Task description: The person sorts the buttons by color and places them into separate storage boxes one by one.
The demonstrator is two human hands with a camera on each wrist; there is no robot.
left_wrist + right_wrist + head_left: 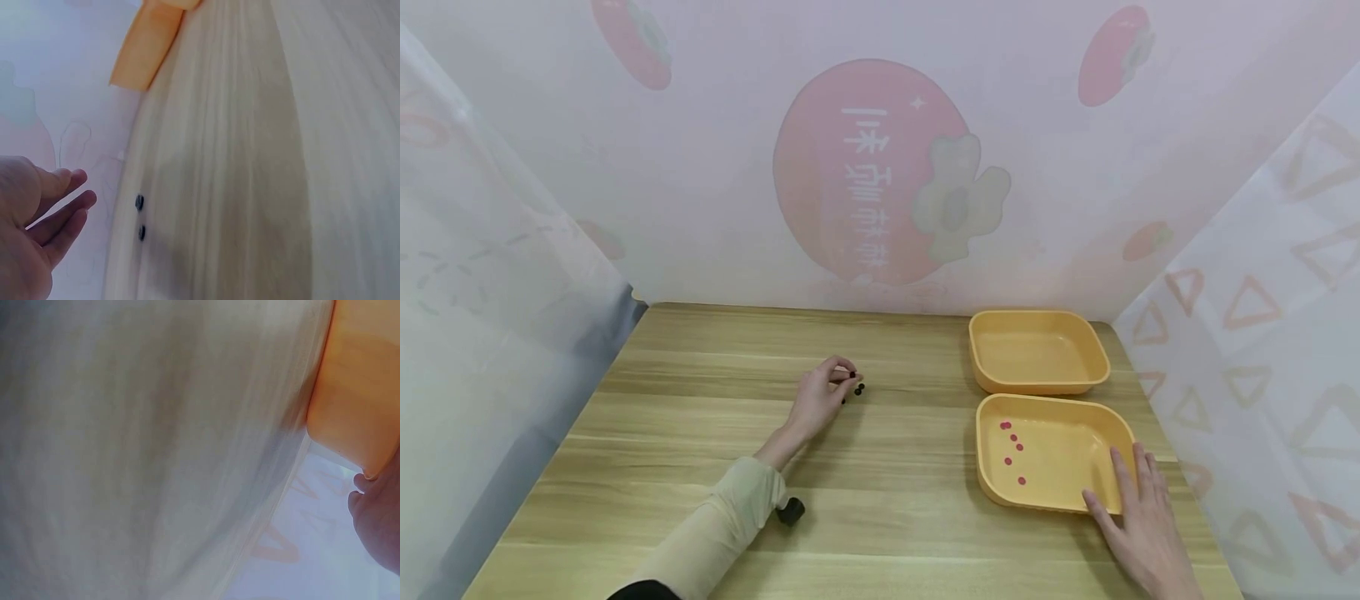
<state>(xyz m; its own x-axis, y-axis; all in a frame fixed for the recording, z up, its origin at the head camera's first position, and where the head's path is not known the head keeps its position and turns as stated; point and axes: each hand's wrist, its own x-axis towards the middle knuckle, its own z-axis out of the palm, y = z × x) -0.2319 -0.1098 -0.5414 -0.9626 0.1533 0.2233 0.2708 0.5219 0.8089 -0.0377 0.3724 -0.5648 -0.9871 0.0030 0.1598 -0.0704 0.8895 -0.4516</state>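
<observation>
My left hand [818, 402] is over the left-middle part of the table, its fingers bent. A small round black piece [852, 374] shows between its thumb and fingertips in the head view; the left wrist view does not show that piece. More black pieces [859, 390] lie on the wood just below the fingertips, and two black pieces [140, 202] show in the left wrist view. At the right, my right hand [1141, 521] rests with spread fingers on the near right corner of the front yellow tray [1060, 507], which contains several small red round pieces [1019, 447].
A second yellow tray [1037, 388] stands right behind the front one at the back right of the wooden table [700, 433]. Patterned white curtains [715, 200] enclose the back and both sides. A black device [790, 511] sits at the left sleeve's cuff.
</observation>
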